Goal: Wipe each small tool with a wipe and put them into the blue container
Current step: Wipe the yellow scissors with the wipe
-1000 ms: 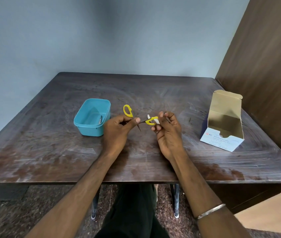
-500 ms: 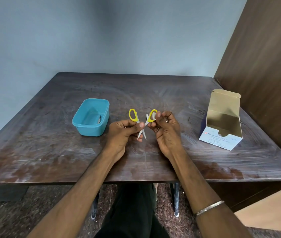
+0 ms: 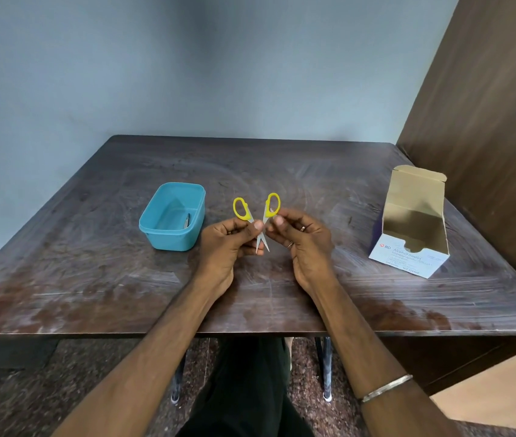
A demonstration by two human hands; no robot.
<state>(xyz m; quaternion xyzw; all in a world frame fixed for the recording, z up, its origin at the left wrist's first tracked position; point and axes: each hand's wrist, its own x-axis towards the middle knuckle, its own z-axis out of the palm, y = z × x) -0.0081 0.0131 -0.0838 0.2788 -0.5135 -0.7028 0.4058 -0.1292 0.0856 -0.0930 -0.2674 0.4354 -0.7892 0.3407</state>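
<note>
The small scissors are held up in the air just above the surface, handles away from the person and points toward them, the blades spread into a narrow X. That pose reads to me as deliberate: opening the blades bares their inner faces so a wipe can reach them. The handles are glossy yellow plastic loops, oval and smooth; the blades are thin, pale, pointed metal.

The left hand has its grip closed on the scissors just below the left loop, thumb and forefinger pinching the shank. The right hand pinches the other side the same way, below the right loop, its fingers curled in. Whether a wipe is tucked in either hand I cannot tell; none shows.

Left of the scissors, near but apart, sits the blue container, a rounded rectangular plastic tub, lid off, with a slim metal tool already lying inside against its right wall. It stands within easy reach of the left hand, I judge, so a cleaned piece can be dropped in quickly.

Well to the right of the scissors stands the swab box, plain brown card inside, white printed front, its flap up and its mouth cut open toward the person.

The surface is dark wood, scuffed and streaked with pale swirls.
</note>
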